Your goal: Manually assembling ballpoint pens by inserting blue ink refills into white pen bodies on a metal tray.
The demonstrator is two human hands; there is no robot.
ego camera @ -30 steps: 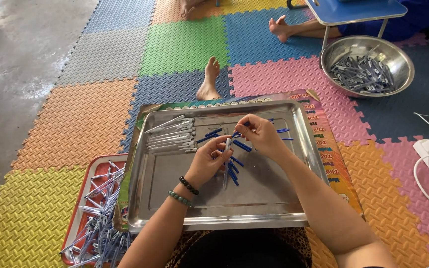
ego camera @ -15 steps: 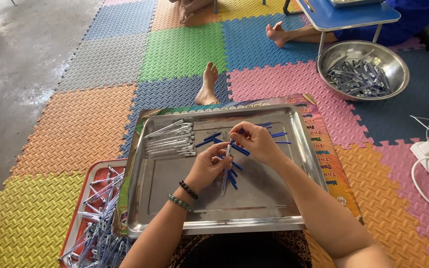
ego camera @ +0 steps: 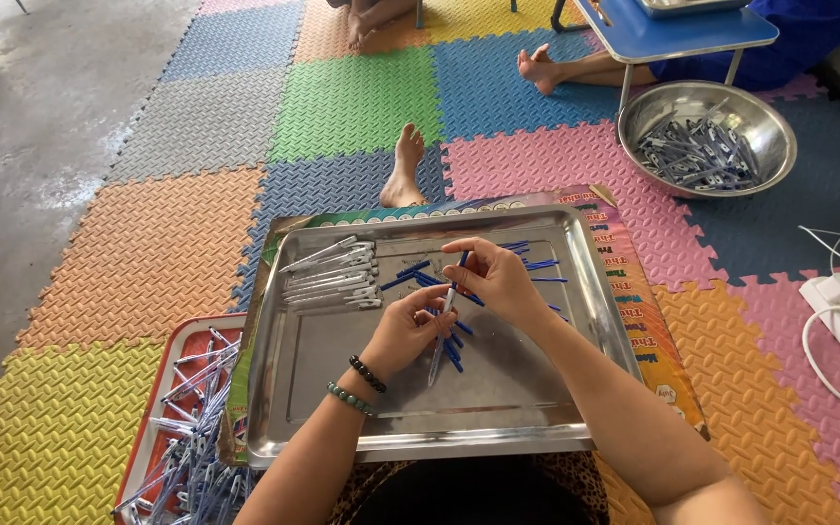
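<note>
Pen (ego camera: 442, 326) pinched between both hands over steel tray (ego camera: 498, 428).
Since a moment ago my right hand (ego camera: 500, 280) has lifted its top end; left hand (ego camera: 402, 331) grips lower.

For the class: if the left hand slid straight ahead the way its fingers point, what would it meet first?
Most likely the right hand, which lies just up and to the right of the left hand; both hold one pen over the steel tray. Depth is unclear, so this is a judgement.
</note>
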